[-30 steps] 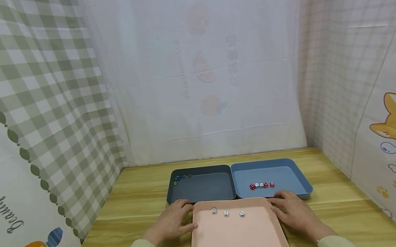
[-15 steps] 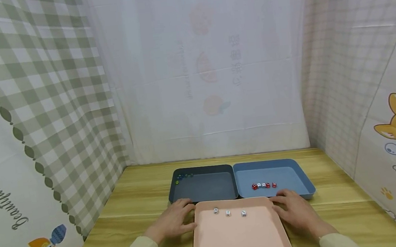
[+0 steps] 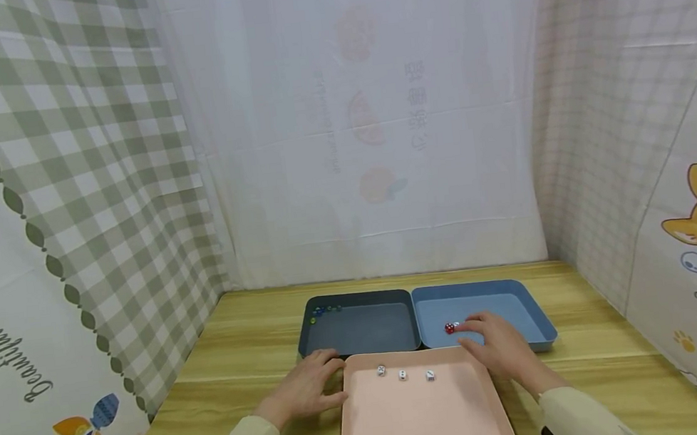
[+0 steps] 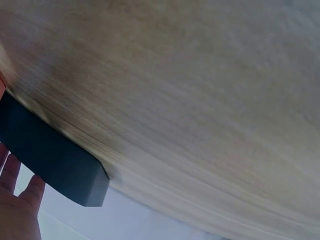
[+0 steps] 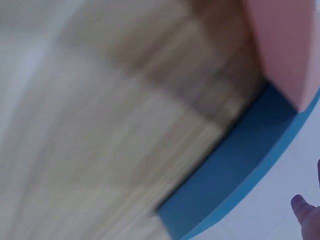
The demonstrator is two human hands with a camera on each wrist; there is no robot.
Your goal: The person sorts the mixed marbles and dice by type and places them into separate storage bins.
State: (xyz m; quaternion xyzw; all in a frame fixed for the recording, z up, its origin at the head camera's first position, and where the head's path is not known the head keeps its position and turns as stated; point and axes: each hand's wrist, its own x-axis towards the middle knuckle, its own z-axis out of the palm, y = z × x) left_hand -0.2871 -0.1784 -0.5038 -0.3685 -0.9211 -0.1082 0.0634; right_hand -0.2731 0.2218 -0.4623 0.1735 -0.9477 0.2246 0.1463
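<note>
Three white dice, among them one die [image 3: 402, 376], lie near the far edge of the pink tray [image 3: 423, 421]. My left hand [image 3: 303, 388] rests at that tray's left rim, fingers relaxed. Over the front part of the blue tray [image 3: 473, 293] reaches my right hand [image 3: 499, 346], its fingertips close to a red die [image 3: 449, 328]. A white die shows partly beside the red one; the other dice there are hidden behind the fingers. Whether the fingertips touch a die cannot be made out. In the right wrist view, only part of the right hand [image 5: 310, 220] appears at the edge.
Left of the blue tray stands a dark tray [image 3: 361, 327] with several small blue and green pieces [image 3: 320, 311] in its far left corner. All three trays sit on a wood-grain table [image 3: 258, 328]. A white cloth [image 3: 377, 243] hangs behind, with patterned cloths at both sides.
My right hand has left the pink tray's right rim and moved forward and left, over the dice in the blue tray. The left hand stays at the pink tray.
</note>
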